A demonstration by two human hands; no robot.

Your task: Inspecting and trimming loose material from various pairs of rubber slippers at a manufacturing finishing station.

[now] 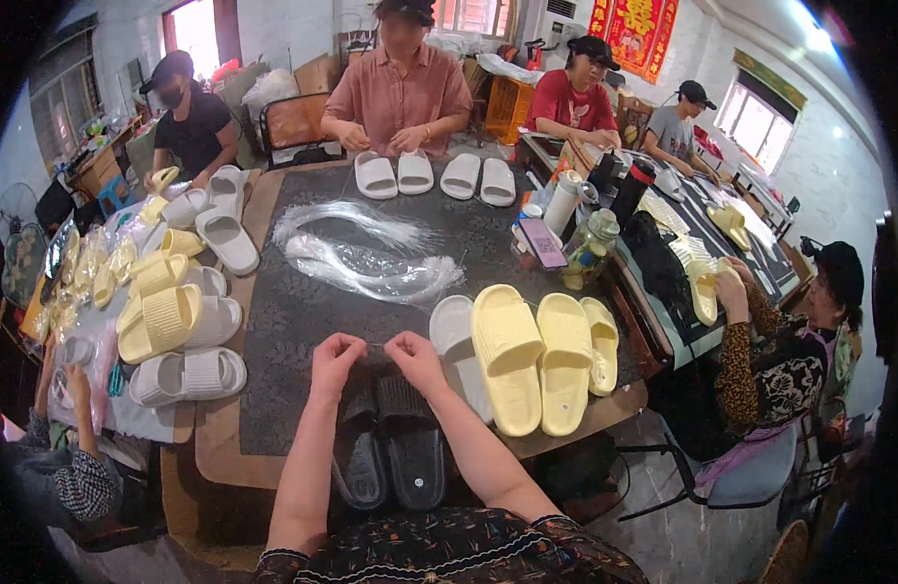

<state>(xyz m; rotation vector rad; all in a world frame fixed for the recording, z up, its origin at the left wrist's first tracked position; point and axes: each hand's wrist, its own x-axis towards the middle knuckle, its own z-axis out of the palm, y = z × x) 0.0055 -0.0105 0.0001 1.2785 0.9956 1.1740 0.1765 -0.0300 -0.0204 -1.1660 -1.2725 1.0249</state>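
Note:
My left hand (338, 366) and my right hand (417, 360) are close together above the near table edge, fingertips pinched. A thin strand, barely visible, seems to run between them. Below my wrists lies a pair of black slippers (411, 450), partly hidden by my forearms. Right of my right hand are pale yellow slippers (507, 360), with a light grey slipper (453, 326) partly behind them. Farther in, two loose bundles of clear plastic strands (371, 273) lie on the dark patterned table mat (303, 375).
Grey slippers (375, 177) stand at the far edge before a person in pink (400, 92). Yellow and grey slippers pile up at left (160, 321). A phone (543, 242) and a glass jar (592, 251) stand right. Another person (775, 346) handles a yellow slipper.

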